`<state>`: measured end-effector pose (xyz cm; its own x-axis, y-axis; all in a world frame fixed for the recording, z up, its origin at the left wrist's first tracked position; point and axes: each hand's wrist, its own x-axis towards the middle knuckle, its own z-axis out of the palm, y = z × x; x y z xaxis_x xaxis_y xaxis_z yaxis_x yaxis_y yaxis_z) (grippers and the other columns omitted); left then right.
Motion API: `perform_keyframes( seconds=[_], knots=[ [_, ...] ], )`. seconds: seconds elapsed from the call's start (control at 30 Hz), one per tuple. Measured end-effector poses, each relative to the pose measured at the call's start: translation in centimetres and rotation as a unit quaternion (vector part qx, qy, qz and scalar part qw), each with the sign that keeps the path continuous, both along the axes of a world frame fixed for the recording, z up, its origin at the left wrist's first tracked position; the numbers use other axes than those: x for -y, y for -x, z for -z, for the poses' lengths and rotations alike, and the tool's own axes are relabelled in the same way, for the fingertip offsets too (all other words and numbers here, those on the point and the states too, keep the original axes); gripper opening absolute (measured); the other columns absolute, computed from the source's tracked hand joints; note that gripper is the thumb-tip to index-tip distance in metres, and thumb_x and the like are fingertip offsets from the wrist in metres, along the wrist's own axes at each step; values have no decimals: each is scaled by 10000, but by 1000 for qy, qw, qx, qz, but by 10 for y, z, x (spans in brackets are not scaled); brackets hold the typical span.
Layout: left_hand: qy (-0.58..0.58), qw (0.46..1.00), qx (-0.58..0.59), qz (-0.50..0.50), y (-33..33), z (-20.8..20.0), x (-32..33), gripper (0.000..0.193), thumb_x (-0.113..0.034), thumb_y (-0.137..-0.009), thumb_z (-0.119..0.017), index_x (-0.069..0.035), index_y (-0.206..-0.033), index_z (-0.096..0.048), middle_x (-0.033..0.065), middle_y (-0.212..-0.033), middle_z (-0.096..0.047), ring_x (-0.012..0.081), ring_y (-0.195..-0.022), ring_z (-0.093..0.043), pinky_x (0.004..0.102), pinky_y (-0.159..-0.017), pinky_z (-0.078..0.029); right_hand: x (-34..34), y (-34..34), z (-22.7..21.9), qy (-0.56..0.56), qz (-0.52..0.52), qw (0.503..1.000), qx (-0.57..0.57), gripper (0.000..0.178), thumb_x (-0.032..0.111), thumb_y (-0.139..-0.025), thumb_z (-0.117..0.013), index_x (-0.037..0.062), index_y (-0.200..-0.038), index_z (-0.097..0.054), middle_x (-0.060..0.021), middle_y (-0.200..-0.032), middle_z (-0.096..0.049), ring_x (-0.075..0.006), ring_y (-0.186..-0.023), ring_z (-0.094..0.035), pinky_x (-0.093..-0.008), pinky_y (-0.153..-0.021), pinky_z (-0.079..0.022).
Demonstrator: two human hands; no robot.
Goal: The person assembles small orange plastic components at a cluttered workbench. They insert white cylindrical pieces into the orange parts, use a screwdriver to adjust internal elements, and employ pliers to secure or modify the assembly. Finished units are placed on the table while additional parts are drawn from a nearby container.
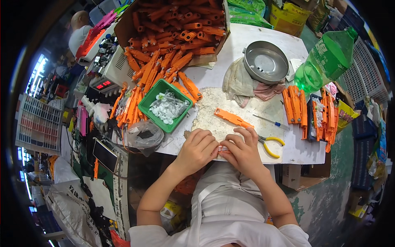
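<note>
At the table's near edge, my left hand and my right hand meet, fingertips closed together on a small orange and whitish plastic part. Fingers cover most of it, so its exact kind is hidden. Just beyond my hands lies a long orange plastic housing on the worn board. Yellow-handled pliers rest right of my right hand. A thin screwdriver with a blue-tipped clear handle lies behind them. Left of the board stands a green tray of small white plastic pieces.
A box heaped with orange housings stands at the back left. Behind the board are a metal bowl and a rag. A green bottle and more orange housings stand right; a clear bag lies left.
</note>
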<state>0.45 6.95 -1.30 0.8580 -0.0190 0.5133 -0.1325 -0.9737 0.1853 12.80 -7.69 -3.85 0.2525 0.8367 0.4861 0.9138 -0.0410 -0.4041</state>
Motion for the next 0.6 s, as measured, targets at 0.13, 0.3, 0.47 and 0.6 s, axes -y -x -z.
perform_keyframes(
  seconds=[0.13, 0.3, 0.47, 0.6],
  knots=[
    [51, 998, 39, -22, 3, 2, 2, 198, -66, -682, -704, -27, -844, -599, 73, -877, -570, 251, -901, -535, 401, -804, -448, 1, 5, -9, -24, 14, 999, -34, 276, 293, -711, -706, 129, -922, -640, 8, -953, -566, -235, -1079, -446, -456, -982, -270],
    [104, 992, 68, -4, 5, -6, 12, 196, -56, -685, -712, -23, -843, -601, 75, -869, -573, 252, -892, -540, 401, -794, -457, 8, 9, -14, -64, 22, 997, -20, 267, 271, -705, -717, 127, -913, -634, 2, -926, -564, -223, -1000, -478, -451, -946, -304],
    [112, 991, 76, 20, 13, -9, 19, 197, -48, -681, -721, -30, -842, -610, 69, -867, -579, 247, -878, -544, 397, -788, -468, 20, 15, -25, -55, -9, 979, -197, 196, 202, -718, -724, 87, -853, -642, -10, -898, -576, -217, -935, -489, -369, -875, -365],
    [103, 987, 97, 70, 12, -15, 33, 195, -65, -647, -752, -57, -804, -636, 47, -856, -592, 233, -874, -542, 391, -765, -484, 40, 10, -31, -14, -34, 934, -356, 134, 154, -751, -716, 54, -804, -645, -22, -854, -592, -207, -910, -488, -320, -826, -389]
  ],
)
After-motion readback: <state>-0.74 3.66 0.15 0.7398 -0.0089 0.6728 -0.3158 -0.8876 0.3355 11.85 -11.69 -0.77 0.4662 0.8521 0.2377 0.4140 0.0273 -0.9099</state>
